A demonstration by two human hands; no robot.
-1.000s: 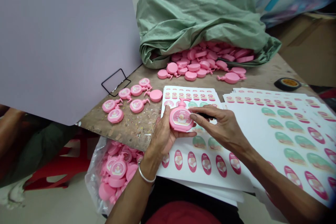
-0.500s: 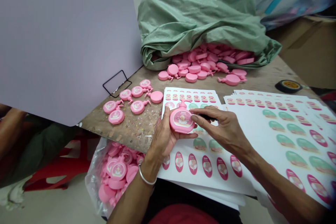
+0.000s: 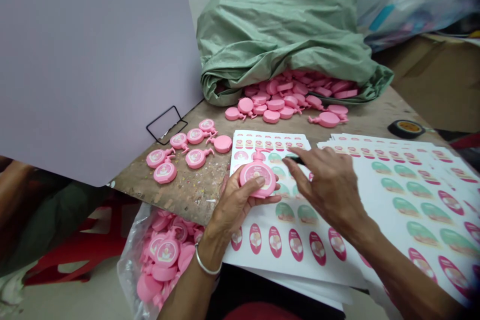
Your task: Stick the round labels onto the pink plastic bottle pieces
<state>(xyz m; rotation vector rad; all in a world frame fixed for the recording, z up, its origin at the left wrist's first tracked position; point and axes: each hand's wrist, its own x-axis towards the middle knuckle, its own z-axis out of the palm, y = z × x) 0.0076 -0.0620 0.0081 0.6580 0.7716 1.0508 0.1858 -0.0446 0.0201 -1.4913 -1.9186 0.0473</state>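
A toy pump bottle (image 3: 268,181) in pink plastic, with a round printed label on its face, is held upright in my left hand (image 3: 234,202). My left thumb lies across the label while the fingers support the bottle from behind and below. To its right, a short distance away, my right hand (image 3: 332,192) pinches a slim dark tool (image 3: 294,159), mostly hidden by the fingers. Beneath both hands lies a sticker sheet (image 3: 262,215) printed with green and pink labels.
Labelled pink bottles (image 3: 195,158) lie on the table's left. Plain ones spill from a green sack (image 3: 285,25) behind. More sheets (image 3: 360,185) are stacked right, near black tape (image 3: 406,128). A clear bag (image 3: 129,255) of bottles hangs below left, near another person's arm (image 3: 13,185).
My right hand has drawn back to the right, away from the bottle. My left thumb has moved from the bottle's edge onto its label.
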